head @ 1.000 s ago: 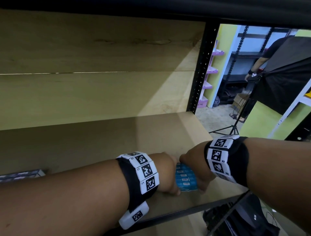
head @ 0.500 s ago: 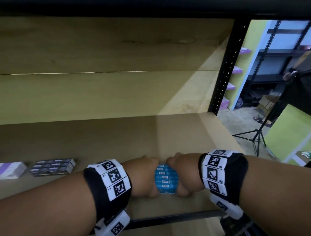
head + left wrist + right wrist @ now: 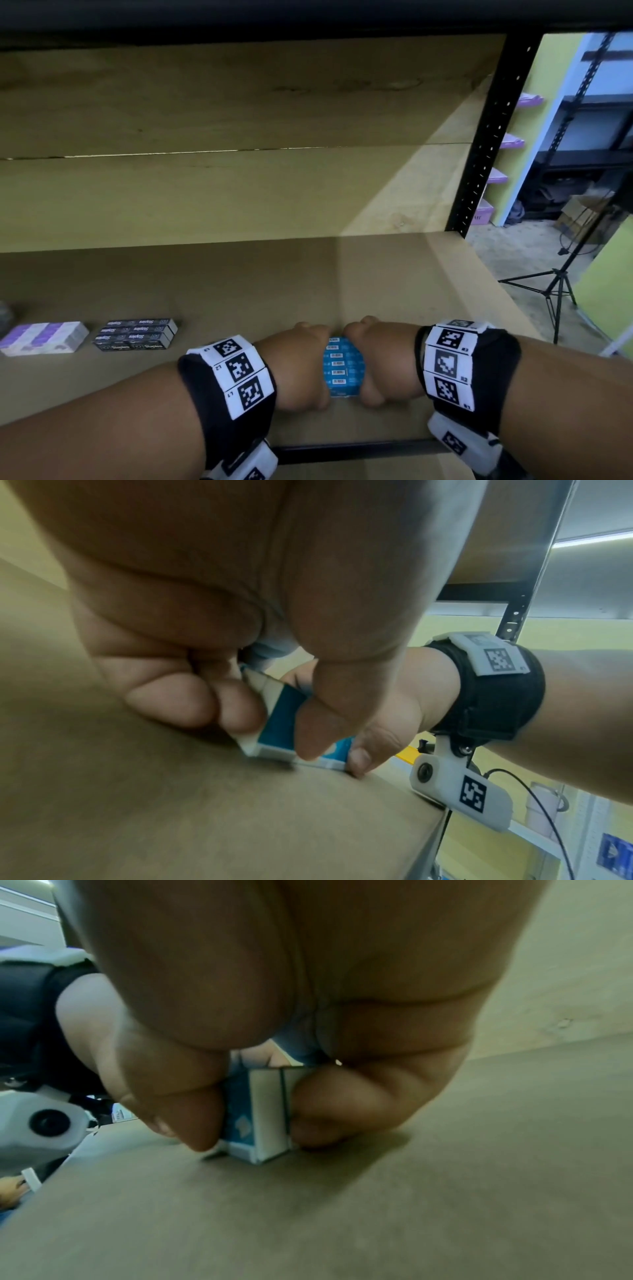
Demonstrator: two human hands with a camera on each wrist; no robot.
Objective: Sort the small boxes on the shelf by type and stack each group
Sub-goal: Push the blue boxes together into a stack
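The blue boxes (image 3: 343, 368), a stack near the shelf (image 3: 239, 291) front edge, sit pinched between left hand (image 3: 296, 366) and right hand (image 3: 383, 363); uneven squeezing could likely buckle the stack and spill it off.

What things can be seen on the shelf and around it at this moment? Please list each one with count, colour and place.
blue boxes: one group, count unclear, blue, near front edge, between both hands
black boxes: one group, black, left on the board
purple boxes: one group, purple and white, far left
shelf: one, brown board, black frame
tripod: one, black, floor at right
left hand: grip on blue boxes, left side
right hand: grip on blue boxes, right side
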